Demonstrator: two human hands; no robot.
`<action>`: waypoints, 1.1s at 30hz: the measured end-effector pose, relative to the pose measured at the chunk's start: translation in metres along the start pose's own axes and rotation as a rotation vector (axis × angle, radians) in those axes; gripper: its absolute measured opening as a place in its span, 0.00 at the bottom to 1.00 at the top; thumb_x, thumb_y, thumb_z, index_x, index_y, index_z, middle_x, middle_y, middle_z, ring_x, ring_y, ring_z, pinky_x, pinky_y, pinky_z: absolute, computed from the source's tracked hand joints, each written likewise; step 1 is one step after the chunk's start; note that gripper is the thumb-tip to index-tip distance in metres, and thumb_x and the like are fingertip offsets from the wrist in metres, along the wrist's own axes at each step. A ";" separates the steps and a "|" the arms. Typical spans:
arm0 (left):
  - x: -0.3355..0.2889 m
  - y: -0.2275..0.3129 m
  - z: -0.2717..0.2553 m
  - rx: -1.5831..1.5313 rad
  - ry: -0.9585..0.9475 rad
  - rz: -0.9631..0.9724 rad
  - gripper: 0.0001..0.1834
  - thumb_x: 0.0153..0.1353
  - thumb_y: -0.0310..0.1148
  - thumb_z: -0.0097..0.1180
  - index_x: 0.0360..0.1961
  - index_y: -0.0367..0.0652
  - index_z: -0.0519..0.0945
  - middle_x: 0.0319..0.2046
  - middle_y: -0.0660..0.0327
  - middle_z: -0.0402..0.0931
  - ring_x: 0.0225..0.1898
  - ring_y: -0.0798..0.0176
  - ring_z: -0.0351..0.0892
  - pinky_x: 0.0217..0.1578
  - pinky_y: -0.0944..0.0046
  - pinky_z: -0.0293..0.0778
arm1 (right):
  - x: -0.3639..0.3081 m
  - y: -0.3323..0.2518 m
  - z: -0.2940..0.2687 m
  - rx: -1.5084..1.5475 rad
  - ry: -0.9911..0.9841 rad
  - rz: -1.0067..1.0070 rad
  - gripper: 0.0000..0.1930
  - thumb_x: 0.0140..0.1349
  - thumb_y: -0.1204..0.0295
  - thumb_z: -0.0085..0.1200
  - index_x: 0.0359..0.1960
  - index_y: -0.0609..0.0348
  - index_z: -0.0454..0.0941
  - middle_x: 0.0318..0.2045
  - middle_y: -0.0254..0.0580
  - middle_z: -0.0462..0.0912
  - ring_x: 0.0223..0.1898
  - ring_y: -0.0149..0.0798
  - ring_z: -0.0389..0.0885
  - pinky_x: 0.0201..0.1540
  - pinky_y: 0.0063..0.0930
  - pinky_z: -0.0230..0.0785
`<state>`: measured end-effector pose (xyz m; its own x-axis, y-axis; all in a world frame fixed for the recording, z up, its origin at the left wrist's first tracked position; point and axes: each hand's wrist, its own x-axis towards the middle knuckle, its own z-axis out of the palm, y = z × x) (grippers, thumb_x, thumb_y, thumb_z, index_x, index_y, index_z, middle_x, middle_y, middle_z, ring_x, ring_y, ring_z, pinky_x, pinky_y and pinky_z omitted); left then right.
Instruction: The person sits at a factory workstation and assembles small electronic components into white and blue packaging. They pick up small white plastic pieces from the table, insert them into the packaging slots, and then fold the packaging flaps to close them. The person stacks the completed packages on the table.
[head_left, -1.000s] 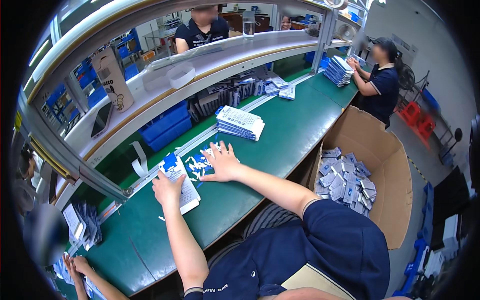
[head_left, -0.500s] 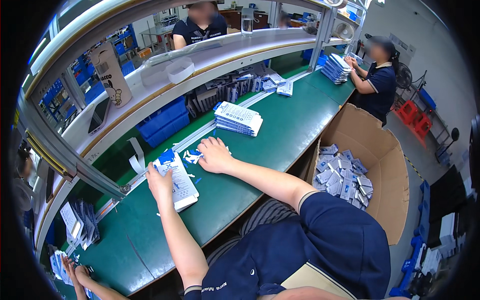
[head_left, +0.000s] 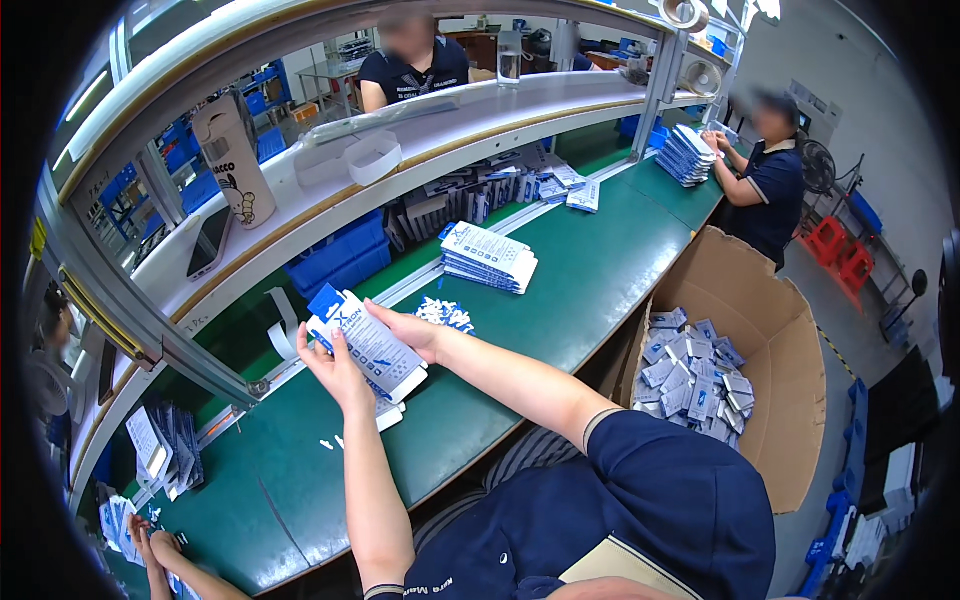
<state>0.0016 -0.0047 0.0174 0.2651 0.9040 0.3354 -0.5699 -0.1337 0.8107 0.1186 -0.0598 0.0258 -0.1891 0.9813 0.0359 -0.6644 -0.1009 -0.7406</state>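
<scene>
A flat white-and-blue packaging box (head_left: 375, 350) is tilted up off the green table between my two hands; it may be more than one. My left hand (head_left: 338, 375) grips its near-left edge, thumb on the printed face. Fingers of my right hand (head_left: 410, 332) close on its far-right edge, partly hidden behind it. Beneath, another flat box (head_left: 390, 415) lies on the table, mostly covered. A heap of small white and blue scraps (head_left: 447, 315) sits just beyond my right hand.
A neat stack of flat boxes (head_left: 487, 258) stands farther right on the green table (head_left: 580, 265). A large cardboard carton (head_left: 775, 400) at my right holds many small boxes. Blue bins (head_left: 345, 250) sit under the shelf. Co-workers' hands (head_left: 150, 545) are at the lower left; another person works at far right.
My right hand has left the scraps and come to the box's right edge. The box has been raised and tilted, and the scraps are now gathered in a tighter heap.
</scene>
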 end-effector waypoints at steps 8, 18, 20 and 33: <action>-0.005 0.006 0.005 0.349 -0.037 0.150 0.26 0.65 0.34 0.50 0.63 0.46 0.59 0.49 0.57 0.66 0.45 0.64 0.69 0.45 0.66 0.68 | -0.014 -0.008 0.008 -0.225 -0.141 -0.159 0.33 0.62 0.61 0.53 0.67 0.50 0.55 0.58 0.39 0.69 0.56 0.33 0.69 0.56 0.29 0.65; 0.006 0.010 -0.005 -0.189 -0.283 -0.190 0.26 0.70 0.47 0.36 0.54 0.33 0.67 0.48 0.55 0.71 0.49 0.62 0.73 0.49 0.61 0.71 | -0.034 -0.059 -0.003 -1.547 0.370 -0.672 0.43 0.36 0.71 0.66 0.60 0.57 0.64 0.50 0.48 0.76 0.52 0.45 0.74 0.56 0.37 0.64; 0.005 0.008 -0.004 -0.146 -0.224 -0.226 0.20 0.69 0.40 0.42 0.51 0.33 0.70 0.44 0.57 0.74 0.45 0.65 0.75 0.47 0.64 0.72 | -0.037 -0.045 -0.010 -1.764 0.349 -0.813 0.41 0.35 0.72 0.64 0.58 0.57 0.65 0.52 0.46 0.73 0.56 0.47 0.69 0.62 0.43 0.55; 0.005 -0.003 -0.017 0.291 -0.278 -0.332 0.15 0.57 0.19 0.51 0.47 0.31 0.75 0.36 0.61 0.79 0.32 0.74 0.76 0.33 0.76 0.69 | -0.048 -0.032 -0.014 -1.959 0.383 -0.733 0.36 0.37 0.84 0.55 0.55 0.53 0.66 0.56 0.39 0.67 0.65 0.48 0.57 0.67 0.55 0.38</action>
<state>-0.0086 0.0068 0.0089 0.6139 0.7802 0.1204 -0.1908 -0.0013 0.9816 0.1592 -0.1013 0.0384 -0.0224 0.7550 0.6553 0.9446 0.2308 -0.2336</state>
